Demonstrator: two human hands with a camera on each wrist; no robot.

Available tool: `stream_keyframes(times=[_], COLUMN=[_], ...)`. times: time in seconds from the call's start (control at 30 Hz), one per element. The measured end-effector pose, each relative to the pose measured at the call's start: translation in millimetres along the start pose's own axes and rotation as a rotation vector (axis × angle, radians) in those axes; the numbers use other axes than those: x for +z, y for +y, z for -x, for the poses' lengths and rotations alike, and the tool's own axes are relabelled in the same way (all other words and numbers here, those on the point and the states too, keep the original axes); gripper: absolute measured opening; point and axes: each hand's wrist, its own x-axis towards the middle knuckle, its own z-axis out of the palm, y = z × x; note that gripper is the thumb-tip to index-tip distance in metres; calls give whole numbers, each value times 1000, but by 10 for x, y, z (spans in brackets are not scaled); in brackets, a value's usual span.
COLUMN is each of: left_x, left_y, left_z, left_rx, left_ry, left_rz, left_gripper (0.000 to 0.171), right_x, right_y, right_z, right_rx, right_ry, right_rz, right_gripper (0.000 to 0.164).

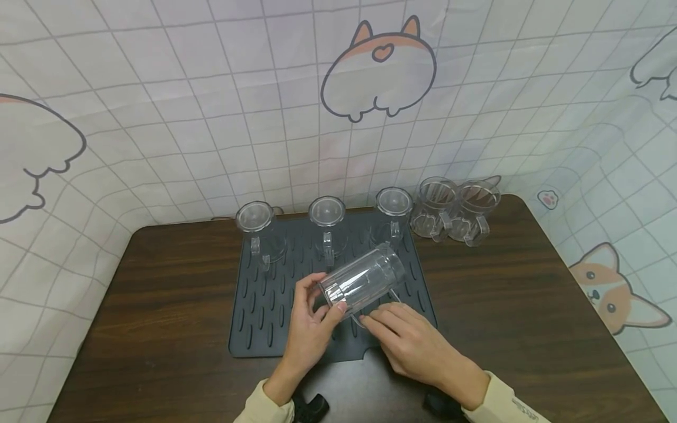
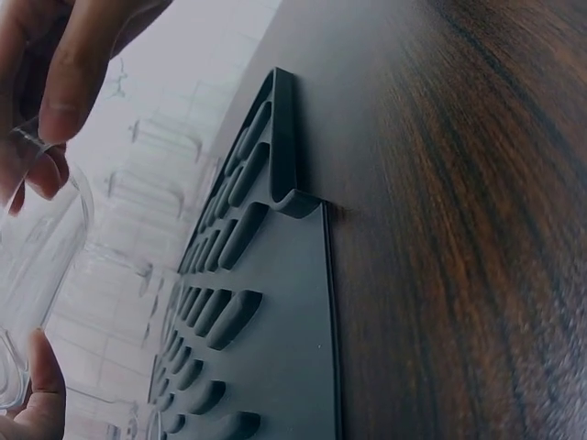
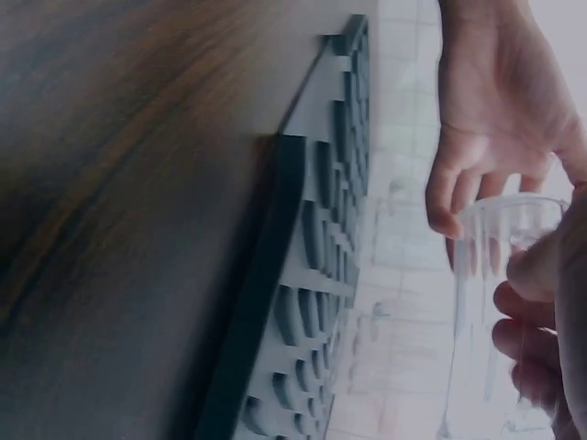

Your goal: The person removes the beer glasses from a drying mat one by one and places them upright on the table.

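Observation:
A clear glass mug [image 1: 365, 279] is tilted on its side in the air over the front half of a dark drying mat [image 1: 247, 346]. The left hand [image 1: 307, 329] holds the mug's left end, its thumb lying along the glass and fingers behind. At the handle below the mug, the right hand [image 1: 412, 341] grips with curled fingers. Both hands also show around the glass in the right wrist view, where the left hand [image 3: 500, 110] reaches down to the mug's round end.
Along the mat's back row stand three upside-down glass mugs [image 1: 327, 220]. Two upright mugs [image 1: 471, 211] stand close together on the wooden table [image 1: 158, 317], right of the mat. A patterned cloth wall [image 1: 222, 147] rises right behind the table's back edge.

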Motion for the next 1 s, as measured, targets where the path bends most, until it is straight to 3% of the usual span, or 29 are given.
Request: stream_keyframes(times=[0.27,0.53,0.63,0.77,0.9,1.0], left_x=[-17,-40,-49,-65,-86,-97], left_y=[21,48,66,87,108,118], left_z=[-12,-38,-47,-64,-87,-109], left_rx=[0,6,9,16,37,49], left_ry=[3,-13,-18,-17,-16,-16], left_rz=[20,18,26,23,12,8], left_gripper=[64,63,63,63,64,64], right_x=[-114,-222,-219,-214,-210,-201], right_y=[2,102,143,157,130,120], right_z=[-52,-166,-160,-103,-33,4], right_rx=[18,45,93,274,531,688], right_ry=[81,242,313,382,406,423], right_rz=[-38,-121,-193,-321,-580,-790], right_gripper=[31,30,34,44,33,35])
